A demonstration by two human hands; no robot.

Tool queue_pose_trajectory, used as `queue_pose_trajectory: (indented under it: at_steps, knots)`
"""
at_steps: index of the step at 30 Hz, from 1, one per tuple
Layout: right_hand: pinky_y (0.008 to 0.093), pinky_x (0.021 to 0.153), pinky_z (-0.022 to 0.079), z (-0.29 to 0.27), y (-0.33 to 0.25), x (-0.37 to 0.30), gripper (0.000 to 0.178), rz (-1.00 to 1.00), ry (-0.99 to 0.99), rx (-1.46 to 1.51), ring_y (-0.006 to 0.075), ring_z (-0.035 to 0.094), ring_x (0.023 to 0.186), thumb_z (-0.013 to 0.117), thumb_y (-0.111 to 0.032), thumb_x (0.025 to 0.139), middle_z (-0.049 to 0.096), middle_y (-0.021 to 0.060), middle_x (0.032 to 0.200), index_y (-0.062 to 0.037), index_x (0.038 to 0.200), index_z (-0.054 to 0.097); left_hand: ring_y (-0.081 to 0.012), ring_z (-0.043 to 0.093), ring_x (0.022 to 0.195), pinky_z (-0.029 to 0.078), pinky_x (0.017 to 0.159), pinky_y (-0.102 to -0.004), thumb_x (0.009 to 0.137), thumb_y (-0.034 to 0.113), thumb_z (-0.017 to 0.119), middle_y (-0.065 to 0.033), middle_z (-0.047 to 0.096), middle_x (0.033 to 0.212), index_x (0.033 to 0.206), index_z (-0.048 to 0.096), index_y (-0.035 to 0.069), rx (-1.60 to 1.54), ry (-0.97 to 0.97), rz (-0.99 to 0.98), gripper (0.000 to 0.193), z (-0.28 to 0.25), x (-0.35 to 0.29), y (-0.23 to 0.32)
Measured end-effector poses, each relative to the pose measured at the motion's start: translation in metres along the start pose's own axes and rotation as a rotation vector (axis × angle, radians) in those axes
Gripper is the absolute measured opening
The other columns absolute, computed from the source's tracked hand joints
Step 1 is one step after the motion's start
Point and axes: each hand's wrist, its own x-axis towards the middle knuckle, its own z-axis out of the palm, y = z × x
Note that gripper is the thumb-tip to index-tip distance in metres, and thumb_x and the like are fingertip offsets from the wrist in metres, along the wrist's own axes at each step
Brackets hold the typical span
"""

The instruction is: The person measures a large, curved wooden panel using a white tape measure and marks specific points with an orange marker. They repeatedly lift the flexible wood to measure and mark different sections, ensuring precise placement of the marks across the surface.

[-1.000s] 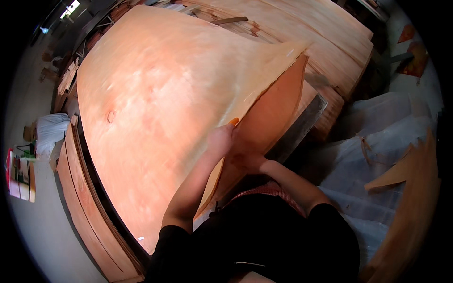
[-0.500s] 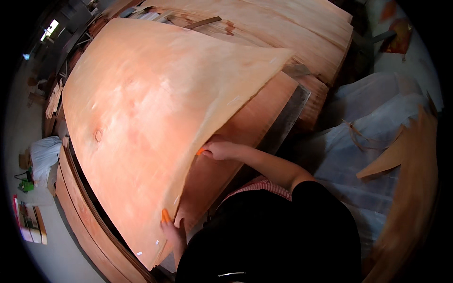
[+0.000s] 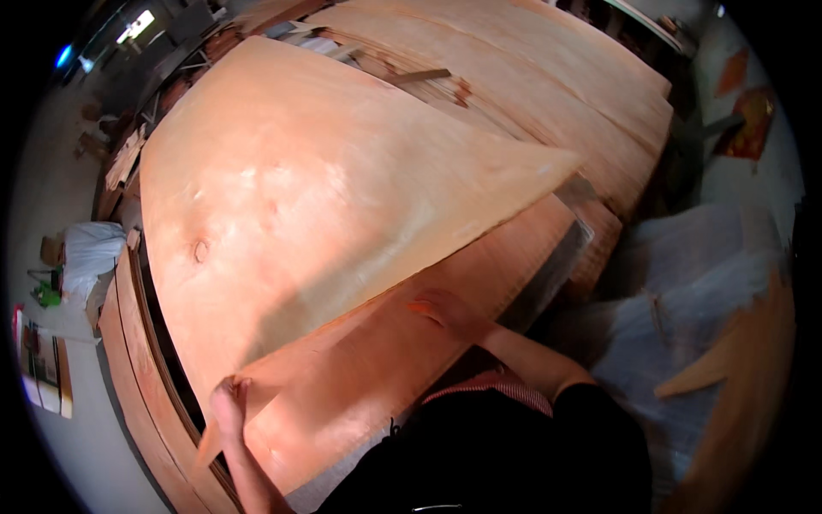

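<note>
A large, thin, pale wood veneer sheet (image 3: 257,206) with a knot at its left lies bowed over a stack. Its near edge is raised and folded back. At the near left, my left hand (image 3: 229,407) is closed on that edge, close to a drooping corner. Beneath lies a redder veneer sheet (image 3: 342,403), bared along the near side. Over this lower sheet, a little away from the raised edge, is my right hand (image 3: 445,313), smeared by motion. An orange finger cover (image 3: 419,307) shows on it.
Another wide stack of veneer (image 3: 548,60) stands behind, with a dark strip (image 3: 419,75) beside it. Long boards (image 3: 137,343) run along the left. Translucent plastic sheeting (image 3: 668,291) and a torn veneer piece (image 3: 702,368) lie at the right. A white bag (image 3: 90,253) sits on the left floor.
My left hand has moved left with the sheet's edge. My right hand has let go of the edge and moved right over the lower sheet. More of the lower sheet shows.
</note>
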Motion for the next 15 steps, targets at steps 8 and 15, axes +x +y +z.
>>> queue_pose_trajectory:
  at_steps: [8,15]
  knots:
    - [0.0431,0.103,0.026,0.029,0.071,-0.027,0.058,0.426,0.072,-0.444,0.0332,0.032,0.125,0.052,-0.024,0.081,0.033,0.0171,0.135,-0.0015,0.131,0.032,-0.0084,0.053,0.060,0.043,0.050,-0.0301,0.066,0.014,0.075,-0.0067,0.059,0.062,0.070,0.062,-0.001,-0.326,-0.324,-0.106,0.021,0.008,0.191,-0.096]
    - [0.0422,0.103,0.024,0.019,0.068,-0.022,0.061,0.508,-0.087,-0.538,0.0300,0.030,0.126,0.051,-0.026,0.078,0.031,0.0147,0.137,-0.0032,0.131,0.032,-0.0316,0.038,0.119,0.027,0.097,-0.0518,0.077,0.022,0.060,-0.0146,0.032,0.138,0.128,0.039,0.012,0.506,0.759,-0.044,0.056,-0.003,0.327,-0.075]
